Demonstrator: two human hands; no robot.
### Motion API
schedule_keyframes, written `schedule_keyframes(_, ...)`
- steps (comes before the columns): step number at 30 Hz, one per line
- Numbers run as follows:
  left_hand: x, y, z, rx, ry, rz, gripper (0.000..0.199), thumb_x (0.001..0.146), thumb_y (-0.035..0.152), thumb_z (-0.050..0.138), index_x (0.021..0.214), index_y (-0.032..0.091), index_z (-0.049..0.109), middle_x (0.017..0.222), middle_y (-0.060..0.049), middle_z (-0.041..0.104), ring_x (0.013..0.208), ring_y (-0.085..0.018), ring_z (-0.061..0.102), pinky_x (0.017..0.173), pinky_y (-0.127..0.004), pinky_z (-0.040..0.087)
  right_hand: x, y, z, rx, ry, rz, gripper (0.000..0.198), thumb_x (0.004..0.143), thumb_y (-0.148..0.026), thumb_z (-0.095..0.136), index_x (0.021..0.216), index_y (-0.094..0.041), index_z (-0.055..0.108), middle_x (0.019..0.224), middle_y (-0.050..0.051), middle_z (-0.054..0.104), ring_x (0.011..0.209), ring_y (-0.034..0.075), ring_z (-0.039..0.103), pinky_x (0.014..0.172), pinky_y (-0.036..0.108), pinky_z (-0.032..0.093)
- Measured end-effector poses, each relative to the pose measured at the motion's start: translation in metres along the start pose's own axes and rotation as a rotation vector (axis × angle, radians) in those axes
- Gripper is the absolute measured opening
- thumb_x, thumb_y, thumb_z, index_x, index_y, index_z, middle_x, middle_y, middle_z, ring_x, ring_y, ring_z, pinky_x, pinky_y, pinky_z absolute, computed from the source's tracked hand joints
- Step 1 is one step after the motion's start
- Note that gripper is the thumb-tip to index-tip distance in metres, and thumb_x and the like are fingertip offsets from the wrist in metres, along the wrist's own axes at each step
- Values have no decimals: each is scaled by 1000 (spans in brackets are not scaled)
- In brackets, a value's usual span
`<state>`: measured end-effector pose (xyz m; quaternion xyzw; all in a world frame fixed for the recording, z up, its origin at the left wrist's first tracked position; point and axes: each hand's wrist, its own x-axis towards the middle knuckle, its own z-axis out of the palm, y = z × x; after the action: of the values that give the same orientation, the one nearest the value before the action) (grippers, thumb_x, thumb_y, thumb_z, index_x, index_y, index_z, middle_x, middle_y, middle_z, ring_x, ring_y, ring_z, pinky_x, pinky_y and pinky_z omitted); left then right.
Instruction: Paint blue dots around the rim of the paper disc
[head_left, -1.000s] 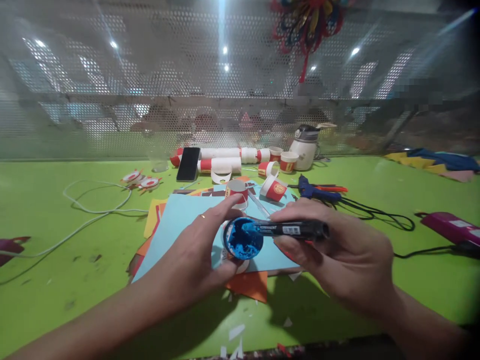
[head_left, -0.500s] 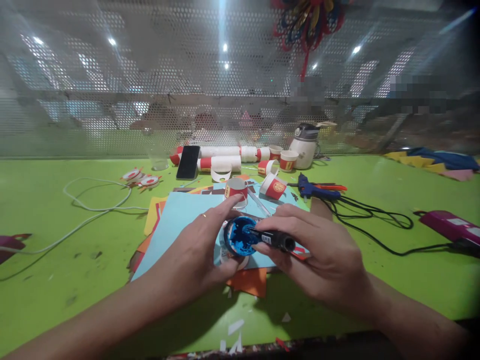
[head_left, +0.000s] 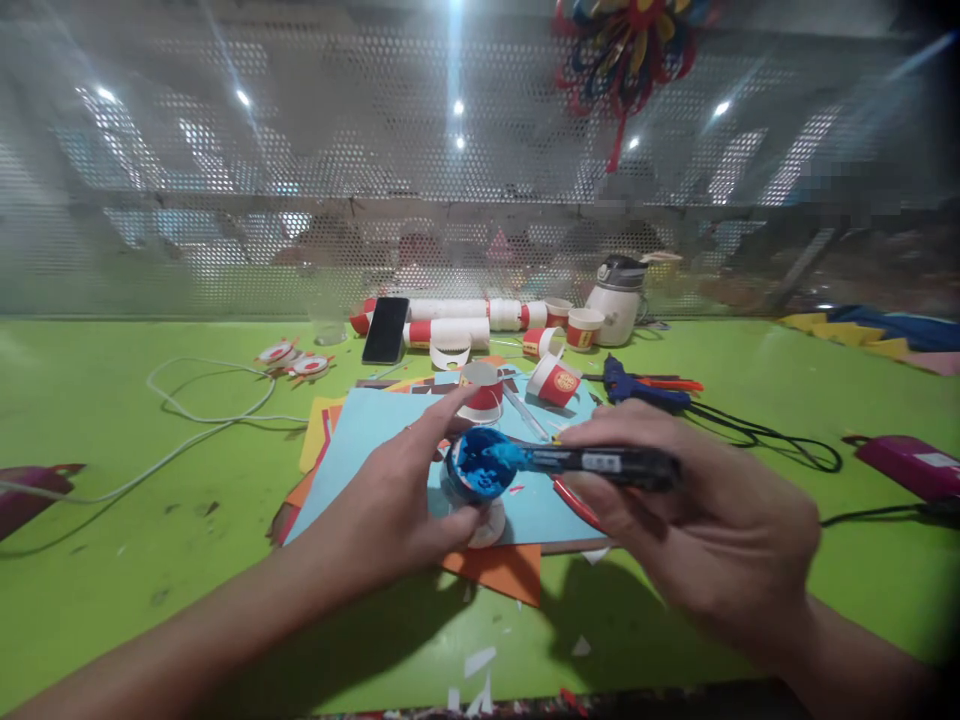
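Note:
My left hand (head_left: 409, 485) is wrapped round a small round pot of blue paint (head_left: 487, 462), its mouth turned towards me. Blue paint coats the inside wall. In my right hand (head_left: 697, 510) is a black marker pen (head_left: 607, 463), held nearly level. Its left end is smeared with blue and lies at the pot's right rim. Beneath the pot shows a whitish round piece (head_left: 487, 525), partly hidden. Under both lies a light blue paper sheet (head_left: 352, 430) on a stack of coloured paper. A red and white paper cup (head_left: 482, 392) stands just behind the pot.
Another paper cup (head_left: 553, 380) lies tilted behind my right hand, near a blue glue gun (head_left: 637, 388) with a black cord. A phone (head_left: 385, 330), white paper-cup tubes (head_left: 450, 333) and a flask (head_left: 616, 300) stand further back. A white cable (head_left: 180, 440) loops at left.
My right hand has moved right, drawing the marker pen out from inside the pot to its rim and levelling it. The pot tilts more towards the pen. The view has shifted slightly.

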<state>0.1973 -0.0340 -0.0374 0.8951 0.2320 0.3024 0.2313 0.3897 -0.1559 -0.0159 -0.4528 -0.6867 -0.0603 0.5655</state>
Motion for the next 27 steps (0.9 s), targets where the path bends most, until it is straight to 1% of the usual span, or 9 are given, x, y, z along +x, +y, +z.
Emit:
schedule_keyframes(2, 6, -4, -6, -36, 23, -67, 86, 75, 23, 70, 151, 28, 30, 124, -9, 66, 107, -26, 65, 94, -42, 53, 2, 3, -1, 68, 152, 104, 16, 87, -18, 73, 100, -26, 72, 81, -2, 68, 69, 12, 64, 64, 27, 52)
schedule_keyframes(4, 13, -10, -13, -88, 74, -130, 85, 74, 28, 74, 149, 24, 35, 120, -10, 67, 106, -27, 66, 95, -46, 53, 6, 10, -1, 195, 274, 235, 9, 87, -23, 73, 96, -25, 74, 70, -3, 64, 59, 11, 60, 55, 27, 49)
schedule_keyframes(6, 21, -20, -20, -175, 132, -208, 88, 71, 34, 79, 147, 21, 38, 116, -11, 69, 100, -27, 68, 92, -47, 55, 13, 20, -2, 337, 336, 330, 5, 88, -27, 73, 92, -24, 74, 63, -3, 61, 53, 12, 56, 49, 28, 47)
schedule_keyframes(9, 31, -40, -29, -276, 226, -328, 97, 67, 40, 84, 148, 18, 36, 116, -15, 69, 96, -29, 71, 86, -46, 57, 22, 36, -3, 456, 382, 418, 11, 86, -32, 75, 82, -23, 71, 60, -3, 62, 50, 11, 55, 45, 27, 46)
schedule_keyframes(12, 39, -60, -32, -177, 309, -417, 98, 65, 39, 85, 147, 13, 38, 115, -17, 69, 100, -31, 70, 87, -45, 55, 27, 48, -2, 525, 385, 529, 17, 84, -35, 76, 77, -22, 69, 58, -3, 61, 47, 10, 53, 41, 24, 44)
schedule_keyframes(16, 44, -76, -25, -70, 278, -484, 97, 62, 40, 85, 144, 12, 42, 109, -16, 69, 103, -34, 68, 89, -49, 53, 25, 57, 3, 542, 329, 614, 25, 80, -40, 78, 69, -21, 65, 55, -4, 60, 43, 9, 52, 38, 23, 42)
schedule_keyframes(23, 42, -79, -5, -22, 200, -492, 79, 63, 34, 84, 132, 25, 49, 111, -13, 69, 107, -35, 67, 93, -54, 48, 16, 58, 12, 523, 178, 713, 27, 80, -42, 79, 70, -20, 68, 56, -2, 61, 43, 10, 53, 37, 23, 43)
schedule_keyframes(25, 43, -80, -7, -22, 184, -500, 80, 60, 35, 85, 130, 23, 49, 111, -14, 69, 109, -36, 66, 93, -54, 49, 15, 56, 12, 529, 157, 727, 26, 79, -43, 79, 71, -20, 69, 55, -2, 61, 43, 10, 53, 36, 23, 43)
schedule_keyframes(27, 41, -79, -15, -24, 173, -510, 85, 56, 36, 87, 130, 19, 49, 111, -16, 70, 110, -37, 66, 92, -52, 50, 15, 56, 11, 538, 152, 735, 27, 78, -43, 80, 71, -20, 69, 55, -3, 61, 42, 10, 52, 36, 23, 43)
